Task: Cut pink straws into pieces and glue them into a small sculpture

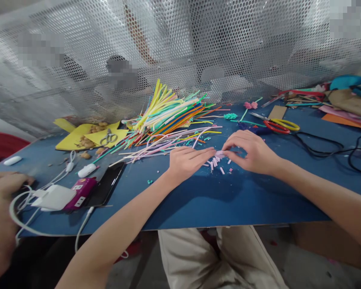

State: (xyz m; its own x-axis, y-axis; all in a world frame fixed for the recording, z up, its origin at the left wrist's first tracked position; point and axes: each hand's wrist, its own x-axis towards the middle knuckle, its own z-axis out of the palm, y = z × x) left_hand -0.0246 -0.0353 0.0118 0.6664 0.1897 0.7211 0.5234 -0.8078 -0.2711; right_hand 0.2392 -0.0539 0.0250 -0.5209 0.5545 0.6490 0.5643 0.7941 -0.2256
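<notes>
Small cut lilac pieces [215, 161] lie in a loose heap on the blue table [180, 204]. My left hand [188, 161] rests flat at the heap's left side, its fingers stretched out and pointing right, with nothing seen in it. From the right, my right hand [249, 151] reaches to the heap's upper edge, thumb and forefinger closed on a lilac piece. Behind both hands lie long pale and lilac fuzzy stems [159, 148], with a thick bundle of coloured stems [174, 114] farther back.
Red and yellow scissors [279, 125] and black cables [321, 144] lie right. At left are a black phone [106, 186], a white charger [57, 196], yellow sheets [75, 136] with small scissors [108, 138], and another person's hand [9, 182]. A perforated metal screen [174, 52] stands behind.
</notes>
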